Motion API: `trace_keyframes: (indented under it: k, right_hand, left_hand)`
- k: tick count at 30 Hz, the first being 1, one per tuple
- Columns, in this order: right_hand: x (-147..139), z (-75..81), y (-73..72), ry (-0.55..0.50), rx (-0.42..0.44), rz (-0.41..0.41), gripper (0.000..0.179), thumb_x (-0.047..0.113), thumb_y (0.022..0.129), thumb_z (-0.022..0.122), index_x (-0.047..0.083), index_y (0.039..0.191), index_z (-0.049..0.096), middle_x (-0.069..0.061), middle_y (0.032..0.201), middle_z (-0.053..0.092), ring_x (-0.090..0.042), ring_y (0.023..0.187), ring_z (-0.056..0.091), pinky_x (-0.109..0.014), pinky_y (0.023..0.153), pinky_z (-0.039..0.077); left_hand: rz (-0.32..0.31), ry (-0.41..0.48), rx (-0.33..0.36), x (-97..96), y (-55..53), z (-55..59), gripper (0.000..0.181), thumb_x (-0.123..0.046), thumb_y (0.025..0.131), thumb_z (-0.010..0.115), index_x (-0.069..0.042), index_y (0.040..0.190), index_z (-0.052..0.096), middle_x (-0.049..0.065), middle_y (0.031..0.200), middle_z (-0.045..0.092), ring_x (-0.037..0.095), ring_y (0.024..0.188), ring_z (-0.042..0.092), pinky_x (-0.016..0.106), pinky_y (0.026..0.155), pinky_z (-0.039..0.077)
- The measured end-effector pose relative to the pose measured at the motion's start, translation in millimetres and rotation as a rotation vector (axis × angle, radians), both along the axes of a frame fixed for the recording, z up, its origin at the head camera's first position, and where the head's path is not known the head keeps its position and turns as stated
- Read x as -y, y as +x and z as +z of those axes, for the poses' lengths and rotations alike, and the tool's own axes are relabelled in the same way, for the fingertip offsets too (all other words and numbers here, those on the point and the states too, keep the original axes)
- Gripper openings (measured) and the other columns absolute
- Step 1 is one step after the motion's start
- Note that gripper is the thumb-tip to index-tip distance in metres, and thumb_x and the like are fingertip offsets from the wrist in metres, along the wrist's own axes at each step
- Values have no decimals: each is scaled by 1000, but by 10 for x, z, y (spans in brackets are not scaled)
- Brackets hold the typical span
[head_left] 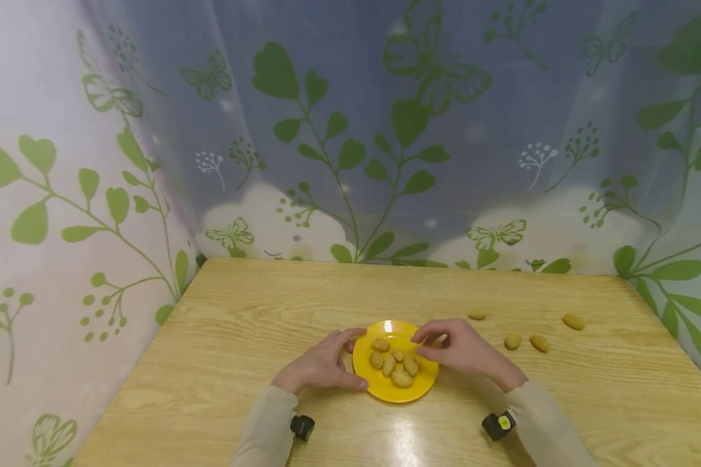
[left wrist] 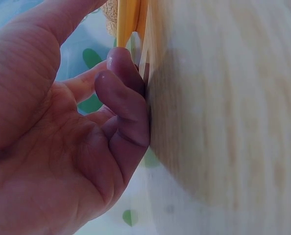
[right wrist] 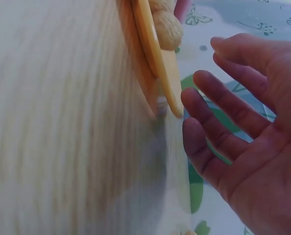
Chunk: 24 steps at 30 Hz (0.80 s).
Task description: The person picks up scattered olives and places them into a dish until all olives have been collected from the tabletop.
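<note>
A round yellow plate lies on the wooden table, holding several tan, rough-surfaced nuts that look like whole nuts in the shell. My left hand grips the plate's left edge, the thumb on the near rim and the index finger on the far rim. In the left wrist view, its other fingers curl low beside the plate. My right hand is over the plate's right rim, thumb and fingers apart with nothing between them. The right wrist view shows that hand's loosely bent fingers next to the plate's edge.
On the table to the right lie a rounded nut and elongated ones, one at the far right and another farther back. A leaf-patterned curtain hangs along the table's back and sides.
</note>
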State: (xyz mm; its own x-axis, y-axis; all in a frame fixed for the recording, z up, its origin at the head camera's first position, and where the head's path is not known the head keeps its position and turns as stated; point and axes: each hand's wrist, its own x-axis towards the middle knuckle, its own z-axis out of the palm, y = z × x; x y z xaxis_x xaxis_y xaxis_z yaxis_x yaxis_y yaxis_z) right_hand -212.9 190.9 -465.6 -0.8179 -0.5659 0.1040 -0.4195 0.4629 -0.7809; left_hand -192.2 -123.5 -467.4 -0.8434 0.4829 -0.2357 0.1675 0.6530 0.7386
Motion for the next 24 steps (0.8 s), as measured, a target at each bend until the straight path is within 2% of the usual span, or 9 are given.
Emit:
trace_keyframes:
  k: [5, 15, 24]
  right_hand:
    - [-125, 66, 22, 6, -30, -23, 18, 22, 94, 75, 12, 109, 76, -7, 109, 75, -7, 91, 67, -25, 69, 56]
    - [-432, 180, 62, 21, -107, -121, 18, 16, 93, 75, 12, 110, 76, -8, 110, 74, -1, 92, 63, -26, 70, 56]
    - [-709, 256, 97, 38, -111, -191, 20, 19, 93, 76, 11, 111, 75, -6, 113, 73, -2, 94, 64, -27, 72, 56]
  left_hand:
    - [-3, 9, 3, -4, -2, 10, 94, -33, 78, 89, -20, 156, 39, 7, 123, 50, 13, 78, 52, 24, 67, 45]
    - [-4, 14, -4, -3, -6, -3, 94, -33, 78, 89, -19, 156, 39, 8, 123, 50, 13, 78, 53, 24, 67, 46]
    - [-9, 14, -1, -2, -10, 0, 94, -34, 78, 89, -19, 156, 39, 7, 123, 50, 13, 78, 54, 24, 67, 47]
